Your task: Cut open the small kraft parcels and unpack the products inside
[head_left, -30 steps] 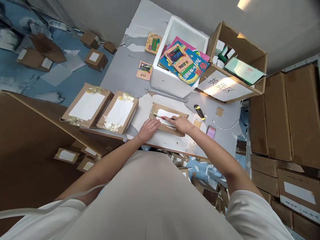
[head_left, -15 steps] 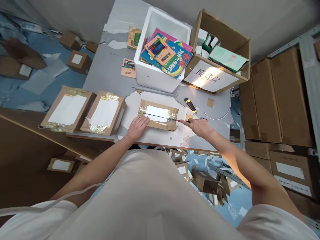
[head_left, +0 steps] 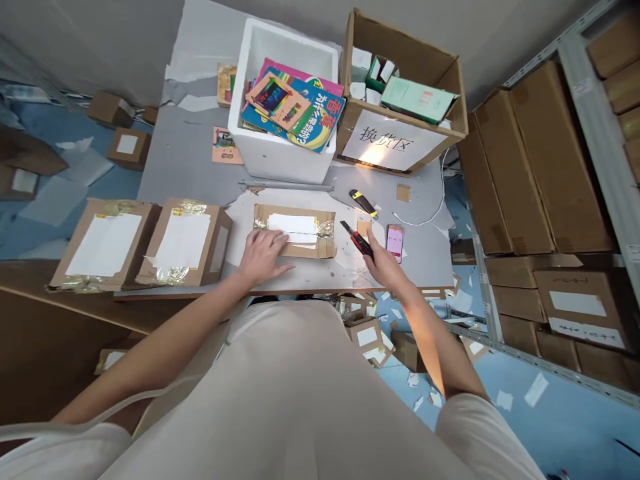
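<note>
Leftmost, two taped boxes (head_left: 104, 245) stand closed at the front edge of the tabletop (head_left: 425, 263). Beside them, my left hand (head_left: 261, 255) lies loosely spread on the left end of the small carton (head_left: 295, 231), which has the foam box (head_left: 280, 160) behind it. I judge the carton already slit along its label (head_left: 293, 224), but the flaps are not yet lifted. Next comes a free strip, then the red cutter (head_left: 357, 241), apart from the carton; my right hand (head_left: 384, 264) grasps its handle. Farther right, the phone (head_left: 395, 243) narrows my room.
</note>
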Demonstrator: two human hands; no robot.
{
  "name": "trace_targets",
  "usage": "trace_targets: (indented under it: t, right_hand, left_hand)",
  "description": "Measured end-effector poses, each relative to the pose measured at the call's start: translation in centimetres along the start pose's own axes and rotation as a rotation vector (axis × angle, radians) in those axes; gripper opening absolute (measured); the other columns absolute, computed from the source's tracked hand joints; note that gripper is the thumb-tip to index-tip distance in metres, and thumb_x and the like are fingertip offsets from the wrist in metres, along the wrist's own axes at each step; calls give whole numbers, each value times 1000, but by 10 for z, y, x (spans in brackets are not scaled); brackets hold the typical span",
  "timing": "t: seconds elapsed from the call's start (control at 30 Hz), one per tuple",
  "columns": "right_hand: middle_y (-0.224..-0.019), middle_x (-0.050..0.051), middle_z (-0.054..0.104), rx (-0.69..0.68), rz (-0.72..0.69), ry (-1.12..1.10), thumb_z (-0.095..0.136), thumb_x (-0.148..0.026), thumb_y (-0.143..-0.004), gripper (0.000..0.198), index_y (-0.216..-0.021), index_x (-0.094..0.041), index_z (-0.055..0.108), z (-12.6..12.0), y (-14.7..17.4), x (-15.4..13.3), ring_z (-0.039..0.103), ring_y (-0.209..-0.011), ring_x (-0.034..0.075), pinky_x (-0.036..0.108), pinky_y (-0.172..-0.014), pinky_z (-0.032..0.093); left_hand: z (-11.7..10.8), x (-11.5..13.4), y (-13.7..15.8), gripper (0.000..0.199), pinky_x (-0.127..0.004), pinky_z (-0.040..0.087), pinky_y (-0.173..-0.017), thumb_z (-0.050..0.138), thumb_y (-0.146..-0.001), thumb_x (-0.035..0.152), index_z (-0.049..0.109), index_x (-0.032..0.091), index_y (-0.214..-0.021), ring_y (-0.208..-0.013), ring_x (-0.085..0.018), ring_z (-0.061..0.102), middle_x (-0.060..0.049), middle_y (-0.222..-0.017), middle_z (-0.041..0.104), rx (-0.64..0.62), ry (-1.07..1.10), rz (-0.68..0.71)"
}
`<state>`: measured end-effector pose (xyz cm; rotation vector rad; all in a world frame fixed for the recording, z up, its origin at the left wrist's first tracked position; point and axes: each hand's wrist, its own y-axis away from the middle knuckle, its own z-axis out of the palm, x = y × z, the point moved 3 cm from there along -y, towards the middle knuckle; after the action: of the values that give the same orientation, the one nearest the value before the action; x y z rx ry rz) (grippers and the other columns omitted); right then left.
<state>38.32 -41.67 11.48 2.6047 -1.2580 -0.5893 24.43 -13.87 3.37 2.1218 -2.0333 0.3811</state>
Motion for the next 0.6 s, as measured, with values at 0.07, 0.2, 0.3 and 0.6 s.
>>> trace_targets:
  t: [0.07, 0.2, 0.3, 0.6]
  right_hand:
    - [-127, 16, 60, -16, 33, -22, 33, -26, -93, 65, -153, -13, 11, 14, -4, -17, 59, -108, 28, 38, -84, 49]
    - [-133, 18, 53, -73, 89, 30, 29, -22, -94, 64, -154, -16, 7, 24, -14, -45, 55, -113, 28, 39, -87, 48]
    - [-128, 18, 53, -132, 130, 123, 27, -20, -94, 68, -154, -21, -4, 24, -21, -56, 59, -106, 28, 39, -85, 48]
    - [-112, 16, 59, -241, 283, 360, 32, -14, -93, 80, -149, -27, -24, 31, -30, -87, 66, -94, 26, 36, -79, 50]
  left_hand:
    - [-6, -3, -21, 101, -52, 11, -115, 65, -63, 70, 38, 14, -143, -139, -39, 28, -21, -151, 34, -47, 9, 61]
    - [-5, -12, -54, 128, -58, -5, -112, 65, -51, 79, 20, 13, -151, -144, -46, 2, -20, -159, 8, -234, -37, 97]
    - [-1, -13, -59, 129, -59, -9, -111, 64, -51, 80, 17, 15, -152, -144, -46, 3, -20, -159, 11, -278, -53, 33]
    - [5, -1, -47, 132, -62, -9, -109, 58, -50, 87, 14, 17, -153, -143, -45, 9, -22, -157, 16, -204, 29, -90]
